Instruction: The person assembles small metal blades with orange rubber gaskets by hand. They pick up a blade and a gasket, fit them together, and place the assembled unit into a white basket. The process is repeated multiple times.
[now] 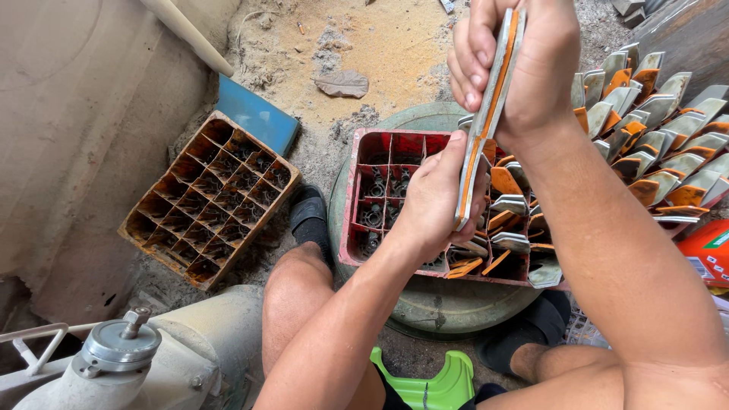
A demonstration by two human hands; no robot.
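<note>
Both the left hand and right hand, frame centre-top, clasp a long grey-and-orange flat metal blade; grip it by the edges, steady above the red plastic divided crate

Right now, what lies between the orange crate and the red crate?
In the head view, the person's foot in a black shoe on sandy ground separates the orange crate from the red crate.
</note>
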